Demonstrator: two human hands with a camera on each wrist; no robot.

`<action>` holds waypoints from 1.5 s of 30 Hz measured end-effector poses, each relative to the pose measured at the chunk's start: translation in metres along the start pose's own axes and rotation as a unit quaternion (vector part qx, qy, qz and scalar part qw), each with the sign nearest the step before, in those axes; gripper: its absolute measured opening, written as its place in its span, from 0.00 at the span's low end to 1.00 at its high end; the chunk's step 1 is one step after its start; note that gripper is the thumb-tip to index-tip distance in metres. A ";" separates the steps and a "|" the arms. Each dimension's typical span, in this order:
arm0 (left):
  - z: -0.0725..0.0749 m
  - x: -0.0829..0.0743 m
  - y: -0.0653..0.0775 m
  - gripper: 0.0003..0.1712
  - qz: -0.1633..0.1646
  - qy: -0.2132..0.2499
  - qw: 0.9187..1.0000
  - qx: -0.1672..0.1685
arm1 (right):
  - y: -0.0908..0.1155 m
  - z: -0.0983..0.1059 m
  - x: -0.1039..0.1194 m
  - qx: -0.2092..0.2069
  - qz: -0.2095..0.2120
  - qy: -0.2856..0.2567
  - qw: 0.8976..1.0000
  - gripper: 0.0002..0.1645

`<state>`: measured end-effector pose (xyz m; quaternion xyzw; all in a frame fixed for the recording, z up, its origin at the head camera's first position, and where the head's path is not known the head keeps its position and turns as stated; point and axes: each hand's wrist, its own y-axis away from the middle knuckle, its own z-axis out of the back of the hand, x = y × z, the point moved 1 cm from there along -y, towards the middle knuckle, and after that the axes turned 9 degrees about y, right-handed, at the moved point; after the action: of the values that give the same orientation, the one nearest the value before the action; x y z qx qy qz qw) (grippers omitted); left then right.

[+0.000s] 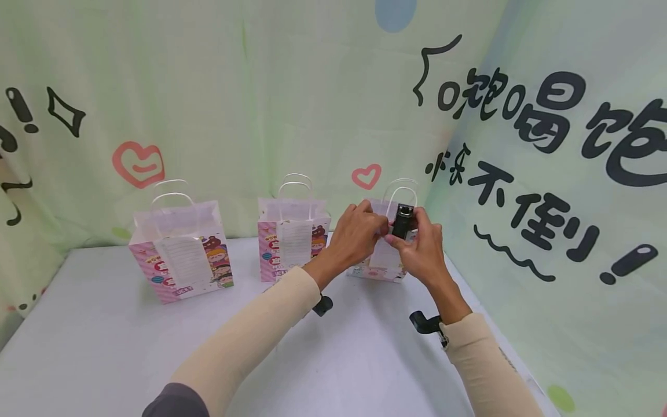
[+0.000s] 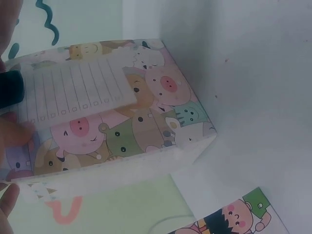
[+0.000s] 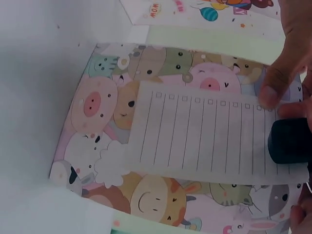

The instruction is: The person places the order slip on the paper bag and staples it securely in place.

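Both hands work at the top of the right-hand paper bag (image 1: 383, 260), which has cartoon animals on its side and white handles. My right hand (image 1: 421, 249) grips a black stapler (image 1: 402, 220), held upright at the bag's top edge. Close beside it, my left hand (image 1: 359, 234) pinches the top edge of the bag with curled fingers. A lined paper sheet (image 3: 195, 134) with small checkboxes lies against the bag's front. In the right wrist view the stapler's dark end overlaps the sheet's upper edge. Whether it bites the paper cannot be seen.
Two similar pink bags stand to the left, a middle bag (image 1: 268, 249) and a far-left bag (image 1: 146, 255), each with a lined sheet on its front. They stand on a white table (image 1: 104, 341). A printed curtain (image 1: 219, 104) hangs behind and to the right.
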<state>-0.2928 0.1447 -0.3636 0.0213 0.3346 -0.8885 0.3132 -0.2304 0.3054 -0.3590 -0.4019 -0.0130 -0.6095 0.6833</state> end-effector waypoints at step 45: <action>-0.005 -0.001 0.001 0.04 0.016 -0.009 1.000 -0.016 | 0.091 0.030 -0.062 0.089 -0.061 0.116 0.987 0.51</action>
<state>-0.2920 0.1475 -0.3676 0.0142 0.3453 -0.8783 0.3304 -0.1551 0.3677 -0.4185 -0.2646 -0.0118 -0.6888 0.6749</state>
